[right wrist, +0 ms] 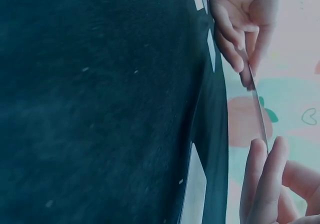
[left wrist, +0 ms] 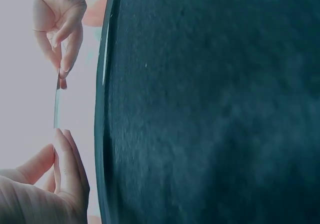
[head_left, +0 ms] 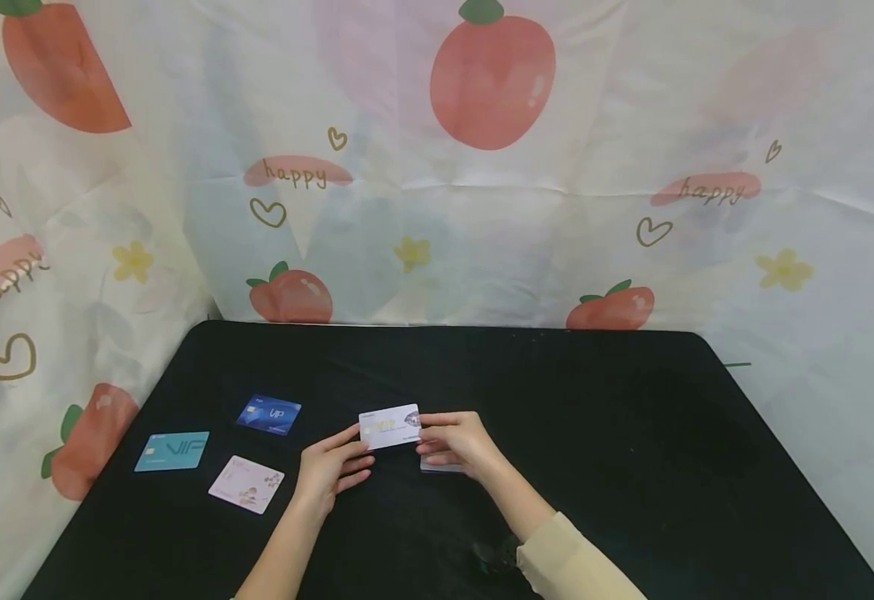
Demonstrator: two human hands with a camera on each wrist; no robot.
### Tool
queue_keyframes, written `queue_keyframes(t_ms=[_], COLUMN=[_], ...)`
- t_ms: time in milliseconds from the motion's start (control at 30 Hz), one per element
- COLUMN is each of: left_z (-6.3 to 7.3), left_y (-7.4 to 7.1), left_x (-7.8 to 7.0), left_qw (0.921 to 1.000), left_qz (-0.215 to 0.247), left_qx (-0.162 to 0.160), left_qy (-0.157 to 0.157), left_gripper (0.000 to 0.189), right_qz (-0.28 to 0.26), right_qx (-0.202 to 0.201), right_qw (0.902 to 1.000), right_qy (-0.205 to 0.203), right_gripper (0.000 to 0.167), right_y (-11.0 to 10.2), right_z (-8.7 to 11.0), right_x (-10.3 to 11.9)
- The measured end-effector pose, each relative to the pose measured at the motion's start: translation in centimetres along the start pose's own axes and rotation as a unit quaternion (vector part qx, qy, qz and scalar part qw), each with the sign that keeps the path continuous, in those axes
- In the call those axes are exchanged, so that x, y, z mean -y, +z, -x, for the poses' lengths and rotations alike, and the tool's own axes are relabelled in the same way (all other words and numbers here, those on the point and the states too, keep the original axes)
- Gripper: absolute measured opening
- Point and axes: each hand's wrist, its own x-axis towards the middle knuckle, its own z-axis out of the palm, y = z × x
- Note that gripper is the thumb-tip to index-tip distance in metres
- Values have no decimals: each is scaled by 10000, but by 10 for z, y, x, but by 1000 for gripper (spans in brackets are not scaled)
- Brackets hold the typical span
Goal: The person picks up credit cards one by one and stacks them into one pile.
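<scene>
Clock directions as in head view, centred on the held card. Far left, teal VIP card, flat on black table, about 9 o'clock, well apart. Next, pink card, flat, between 8 and 9. Then blue VIP card, flat, about 9, nearer than the teal. All three apart, none touched; judged as the done part, set out singly.

Left hand: thumb and index finger pinch the left end of the held card, other fingers spread loosely. White card, gold lettering, round dark emblem at its right end: lifted off the table, face tilted to the head camera; both wrist views catch it edge-on between the hands. Judged as the one in progress, not yet down.

Right hand: thumb and fingers pinch that card's right end. Lower card, at 4 o'clock, pale, on the table, partly hidden by the right hand; single or stack, cannot tell. Judged as what is left.

Overall, looks past halfway: three down, one in hand, at least one remaining. Dark object by right sleeve, about 5 o'clock: too unclear to name.
</scene>
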Motion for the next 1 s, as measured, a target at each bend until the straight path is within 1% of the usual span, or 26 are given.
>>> queue_keyframes(t_ms=[500,667,833,1000], left_z=[-1,-1,-1,-1], left_y=[26,35,43,50], left_x=[9,13,18,20], left_qw=[9985,9975,9966,9957], left_qz=[-423,-548,-638,-684], left_qx=[356,449,528,620], left_qy=[47,23,2,22], left_gripper=[43,44,43,44], right_qz=[-30,-59,25,40], right_qx=[-451,-664,-832,-978], right_qw=[9989,9977,9965,9952], right_qy=[-122,-101,-66,19], right_gripper=[34,34,33,32], right_y=[-27,-34,-41,-48], right_z=[19,22,28,29], right_x=[-10,-15,-19,-21])
